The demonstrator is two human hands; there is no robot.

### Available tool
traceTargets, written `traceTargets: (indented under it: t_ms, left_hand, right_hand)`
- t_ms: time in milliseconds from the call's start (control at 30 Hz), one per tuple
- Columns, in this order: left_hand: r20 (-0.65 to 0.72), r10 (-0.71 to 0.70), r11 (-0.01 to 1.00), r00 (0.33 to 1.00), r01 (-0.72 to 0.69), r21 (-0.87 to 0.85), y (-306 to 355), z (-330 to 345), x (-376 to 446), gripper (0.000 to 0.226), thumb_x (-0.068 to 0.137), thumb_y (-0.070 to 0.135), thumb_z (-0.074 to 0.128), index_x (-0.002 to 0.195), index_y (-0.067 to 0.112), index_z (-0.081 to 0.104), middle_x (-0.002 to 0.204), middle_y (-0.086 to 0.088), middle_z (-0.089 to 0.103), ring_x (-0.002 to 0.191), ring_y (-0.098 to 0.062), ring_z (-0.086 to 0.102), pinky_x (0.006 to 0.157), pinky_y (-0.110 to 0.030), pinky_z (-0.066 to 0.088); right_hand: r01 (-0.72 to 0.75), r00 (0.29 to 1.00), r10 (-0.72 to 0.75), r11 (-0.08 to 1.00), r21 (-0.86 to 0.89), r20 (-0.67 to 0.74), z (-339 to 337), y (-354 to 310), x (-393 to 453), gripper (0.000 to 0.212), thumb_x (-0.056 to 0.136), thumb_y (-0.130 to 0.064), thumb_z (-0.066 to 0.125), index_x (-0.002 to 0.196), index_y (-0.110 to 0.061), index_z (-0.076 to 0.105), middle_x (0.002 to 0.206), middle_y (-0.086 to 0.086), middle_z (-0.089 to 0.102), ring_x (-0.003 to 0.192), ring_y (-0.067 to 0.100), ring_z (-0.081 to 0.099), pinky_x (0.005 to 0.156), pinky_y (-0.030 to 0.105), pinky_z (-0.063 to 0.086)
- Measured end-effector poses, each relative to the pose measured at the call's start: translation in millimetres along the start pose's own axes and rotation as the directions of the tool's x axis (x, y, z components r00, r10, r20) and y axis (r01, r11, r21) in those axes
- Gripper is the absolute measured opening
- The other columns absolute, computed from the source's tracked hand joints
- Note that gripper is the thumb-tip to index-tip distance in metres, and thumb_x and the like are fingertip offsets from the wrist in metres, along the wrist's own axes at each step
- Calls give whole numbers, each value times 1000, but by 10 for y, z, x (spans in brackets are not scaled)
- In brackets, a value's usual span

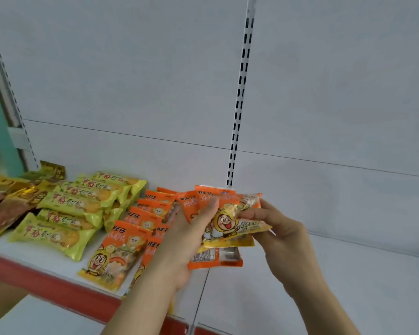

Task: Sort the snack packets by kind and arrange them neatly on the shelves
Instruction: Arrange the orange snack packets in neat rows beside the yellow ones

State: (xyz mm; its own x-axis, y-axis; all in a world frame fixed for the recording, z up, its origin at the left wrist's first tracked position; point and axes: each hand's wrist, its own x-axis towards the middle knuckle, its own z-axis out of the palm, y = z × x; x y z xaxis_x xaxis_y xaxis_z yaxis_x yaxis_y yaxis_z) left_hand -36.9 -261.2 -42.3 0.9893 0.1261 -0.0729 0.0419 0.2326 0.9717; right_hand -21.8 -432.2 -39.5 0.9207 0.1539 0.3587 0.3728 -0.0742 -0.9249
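Left hand (pixel 191 228) grips a fan of orange packets (pixel 211 201) just above the shelf (pixel 324 274), right of the orange rows (pixel 141 221). Right hand (pixel 271 226) pinches 1 yellowish packet (pixel 230 226) off the front. I'd check its kind before laying it flat, edges squared.

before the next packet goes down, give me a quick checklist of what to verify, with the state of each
1. Left hand grips the fanned orange packets: ok.
2. Right hand pinches the front packet at its right edge: ok.
3. Orange rows on the shelf lie apart from the green-yellow packets, kinds unmixed: ok.
4. Bare shelf space to the right of the orange rows: ok.
5. Orange rows neat: not ok, the near packets overlap askew.
6. All held packets the same kind: cannot tell, the rear ones are mostly hidden.
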Motion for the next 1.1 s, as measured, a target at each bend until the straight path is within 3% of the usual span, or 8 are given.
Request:
traceTargets:
  t_ms: [233,367,467,533,667,767,967,1100]
  left_hand:
    - [114,149,981,982,-161,111,7,-335,106,45,80,35,82,121,33,63,102,12,80,88,-3,77,63,-16,56]
    - [131,204,961,970,-224,161,-40,-454,141,43,81,28,85,116,36,60,98,16,79,85,1,75,58,-9,53]
    - [163,215,959,963,-240,151,-41,-464,120,48,81,50,78,123,38,58,103,14,78,85,1,76,60,-12,56]
    - [174,181,971,968,-204,124,-12,-455,91,39,90,54,63,126,40,55,95,21,76,74,13,70,52,-6,50]
    - [150,107,993,983,-114,35,40,-529,151,26,92,52,65,116,47,58,98,22,77,81,7,74,56,-19,57]
    - [68,59,998,996,-56,-37,138,-627,222,36,86,54,72,119,44,61,99,10,81,84,-16,80,75,-47,64]
    - [-36,39,995,999,-42,-88,217,-814,318,51,80,59,77,125,43,62,108,4,80,95,-29,78,84,-56,61]
    - [-53,21,994,998,-27,-107,193,-846,336,51,84,55,75,130,41,60,107,1,80,93,-30,79,84,-57,61]
  right_hand:
    - [-135,984,165,935,329,-65,283,-121,-178,39,89,-11,42,90,-8,81,102,16,76,103,30,70,90,40,51]
    - [-191,959,191,981,16,-208,430,-211,-266,47,92,-52,52,84,-14,78,89,2,78,90,16,73,80,29,56]
    - [-157,956,109,975,-159,-273,514,-247,-313,13,86,-30,74,91,-19,68,84,0,76,82,18,74,70,29,58]
    - [-121,963,89,986,-111,-254,520,-240,-342,17,89,-14,73,101,-24,65,89,0,76,82,18,74,71,34,59]
    - [-76,962,35,987,-140,-272,379,-191,-311,37,94,-15,67,118,-43,69,98,-3,76,91,18,73,78,32,60]
    - [-112,917,27,975,-190,-399,184,-72,-134,36,94,-19,68,117,-47,68,102,-4,75,90,17,73,80,31,57]
    - [-236,949,120,883,-406,-291,179,417,423,38,94,-20,67,120,-46,60,113,-1,65,97,18,66,84,37,55]
    - [-238,971,178,800,-551,-161,285,768,663,48,92,-17,67,138,-28,57,117,-1,58,101,18,60,79,19,45]
